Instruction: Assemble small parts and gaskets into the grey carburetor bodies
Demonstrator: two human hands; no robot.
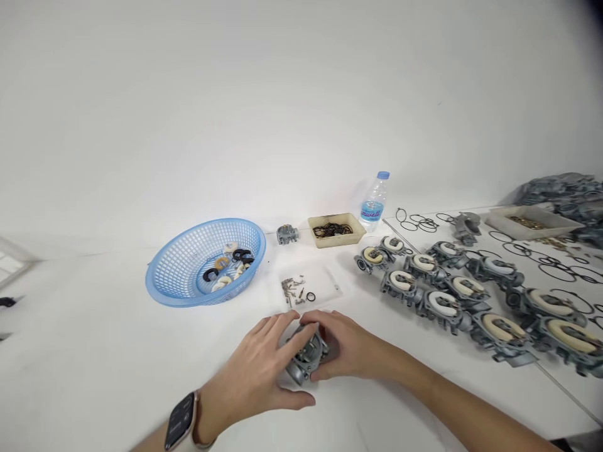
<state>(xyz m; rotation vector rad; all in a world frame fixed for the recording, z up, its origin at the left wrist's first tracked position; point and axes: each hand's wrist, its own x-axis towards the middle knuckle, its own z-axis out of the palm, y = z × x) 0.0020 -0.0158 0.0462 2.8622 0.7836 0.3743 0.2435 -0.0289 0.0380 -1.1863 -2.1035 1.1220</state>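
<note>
A grey metal carburetor (307, 359) is between my hands, low in the middle of the head view, its open bowl side facing up. My right hand (346, 348) wraps round its right side, fingers at the far edge and thumb near the front. From the left, my left hand (264, 358) reaches over it, with the fingers on its top and far side and the thumb stretched along the near side. Its left part is hidden by my fingers. Just beyond lies a clear plastic tray (330, 285) with small brass parts (293, 290) and a black O-ring (310, 296).
A blue basket (164, 292) with white, black and tan floats stands left. Behind are another carburetor (286, 234), a box (336, 240) of black rings and a water bottle (374, 204). Several carburetors with floats (443, 304) fill the right, near loose gaskets (556, 270) and a parts box (556, 231).
</note>
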